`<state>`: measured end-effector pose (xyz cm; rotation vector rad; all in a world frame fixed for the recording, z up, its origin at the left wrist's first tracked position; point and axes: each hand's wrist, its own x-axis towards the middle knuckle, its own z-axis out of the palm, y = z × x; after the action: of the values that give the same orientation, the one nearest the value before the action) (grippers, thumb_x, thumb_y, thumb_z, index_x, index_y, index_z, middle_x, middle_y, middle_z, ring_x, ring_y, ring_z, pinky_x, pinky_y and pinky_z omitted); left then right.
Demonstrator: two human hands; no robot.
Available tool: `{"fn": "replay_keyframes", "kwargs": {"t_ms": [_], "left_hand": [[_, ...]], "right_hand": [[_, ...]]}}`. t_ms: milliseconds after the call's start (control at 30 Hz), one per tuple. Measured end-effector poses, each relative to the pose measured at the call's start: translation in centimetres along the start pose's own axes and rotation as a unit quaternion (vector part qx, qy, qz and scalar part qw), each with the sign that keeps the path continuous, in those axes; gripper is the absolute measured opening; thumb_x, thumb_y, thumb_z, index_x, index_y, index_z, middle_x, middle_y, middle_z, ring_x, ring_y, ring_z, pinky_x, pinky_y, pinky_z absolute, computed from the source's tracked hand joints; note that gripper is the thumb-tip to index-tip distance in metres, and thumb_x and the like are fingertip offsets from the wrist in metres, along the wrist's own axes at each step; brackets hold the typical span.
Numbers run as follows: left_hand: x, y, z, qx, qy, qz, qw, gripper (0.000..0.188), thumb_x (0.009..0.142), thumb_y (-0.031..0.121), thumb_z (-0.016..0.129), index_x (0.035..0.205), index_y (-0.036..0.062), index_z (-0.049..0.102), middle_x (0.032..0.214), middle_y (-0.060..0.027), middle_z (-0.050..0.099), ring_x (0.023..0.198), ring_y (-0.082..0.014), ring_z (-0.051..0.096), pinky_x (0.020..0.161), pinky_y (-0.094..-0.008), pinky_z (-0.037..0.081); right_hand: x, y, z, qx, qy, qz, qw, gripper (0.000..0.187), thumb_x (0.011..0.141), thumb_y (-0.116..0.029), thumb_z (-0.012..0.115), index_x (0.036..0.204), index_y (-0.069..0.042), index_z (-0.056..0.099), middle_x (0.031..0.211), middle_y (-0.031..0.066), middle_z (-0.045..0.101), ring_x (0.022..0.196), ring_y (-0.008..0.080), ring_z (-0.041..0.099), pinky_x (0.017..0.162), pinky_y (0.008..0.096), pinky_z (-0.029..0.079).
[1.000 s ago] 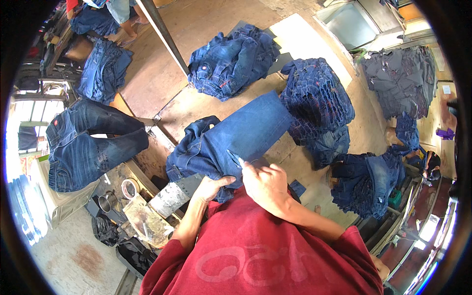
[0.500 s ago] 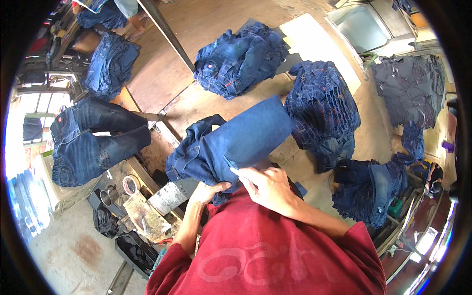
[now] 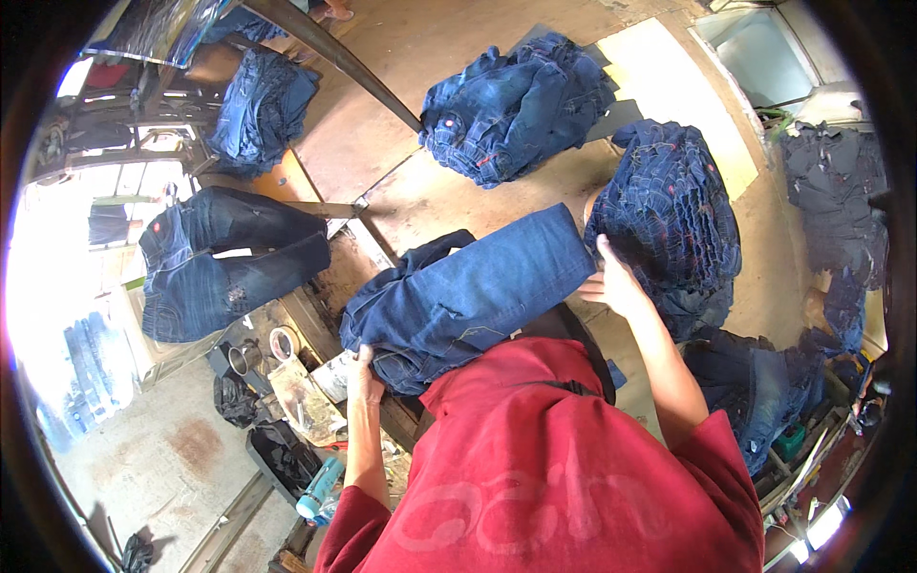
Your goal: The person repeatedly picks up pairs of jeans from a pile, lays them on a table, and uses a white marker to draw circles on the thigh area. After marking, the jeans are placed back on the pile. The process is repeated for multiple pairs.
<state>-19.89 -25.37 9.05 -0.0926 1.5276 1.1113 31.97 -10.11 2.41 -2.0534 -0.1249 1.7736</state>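
A pair of dark blue jeans [image 3: 468, 291] lies folded across the wooden table [image 3: 420, 205] right in front of me. My left hand [image 3: 363, 368] grips the waist end at the table's near edge. My right hand [image 3: 611, 282] holds the leg end, fingers on the cloth, close beside a tall stack of folded jeans [image 3: 669, 215]. My red shirt covers the lower middle of the view.
A second heap of jeans [image 3: 516, 105] sits at the far side of the table. More jeans hang at the left [image 3: 224, 263] and lie piled at the right [image 3: 755, 382]. Tape rolls, a cup and bags [image 3: 277, 382] clutter the ledge below left.
My right hand has slid from the near middle of the jeans out to the leg end on the right. The left hand stays at the waist end. My head has shifted.
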Motion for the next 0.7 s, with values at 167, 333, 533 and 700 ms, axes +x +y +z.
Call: {"fn": "replay_keyframes", "kwargs": {"t_ms": [167, 333, 533, 700], "left_hand": [[-0.4, 1.0, 2.0, 0.007, -0.032, 0.051, 0.998, 0.057, 0.111, 0.040, 0.064, 0.157, 0.0082, 0.054, 0.152, -0.0106, 0.064, 0.138, -0.0303, 0.062, 0.120, -0.0520, 0.047], [-2.2, -2.4, 12.9, 0.167, -0.036, -0.035, 0.985, 0.051, 0.111, 0.015, 0.064, 0.160, 0.0113, 0.049, 0.150, -0.0105, 0.062, 0.135, -0.0245, 0.061, 0.105, -0.0445, 0.054], [1.9, -5.7, 32.9, 0.100, -0.314, -0.004, 0.944, 0.063, 0.113, 0.009, 0.054, 0.170, 0.0179, 0.029, 0.163, -0.0042, 0.051, 0.144, -0.0268, 0.055, 0.116, -0.0509, 0.049], [5.8, -2.6, 46.8, 0.055, -0.415, 0.044, 0.907, 0.061, 0.110, 0.016, 0.060, 0.166, 0.0237, 0.038, 0.150, -0.0002, 0.059, 0.119, -0.0221, 0.064, 0.091, -0.0448, 0.058]], "right_hand": [[7.3, -4.1, 1.0, 0.057, 0.101, -0.153, 0.981, 0.052, 0.081, -0.008, 0.094, 0.077, -0.018, 0.044, 0.074, -0.0061, 0.048, 0.065, 0.0102, 0.048, 0.061, 0.0325, 0.046], [11.8, -15.1, -3.4, 0.121, 0.260, -0.333, 0.898, 0.049, 0.082, -0.008, 0.094, 0.077, -0.015, 0.045, 0.075, -0.0055, 0.051, 0.066, 0.0110, 0.046, 0.063, 0.0321, 0.043], [6.9, -35.9, -14.2, 0.013, 0.274, -0.430, 0.860, 0.032, 0.090, -0.018, 0.090, 0.094, -0.005, 0.062, 0.092, 0.0021, 0.066, 0.086, 0.0171, 0.060, 0.078, 0.0369, 0.052], [-0.3, -49.6, -22.0, 0.090, 0.232, -0.533, 0.809, 0.071, 0.091, -0.035, 0.091, 0.138, 0.004, 0.055, 0.123, 0.0192, 0.068, 0.112, 0.0249, 0.067, 0.104, 0.0398, 0.053]]}}
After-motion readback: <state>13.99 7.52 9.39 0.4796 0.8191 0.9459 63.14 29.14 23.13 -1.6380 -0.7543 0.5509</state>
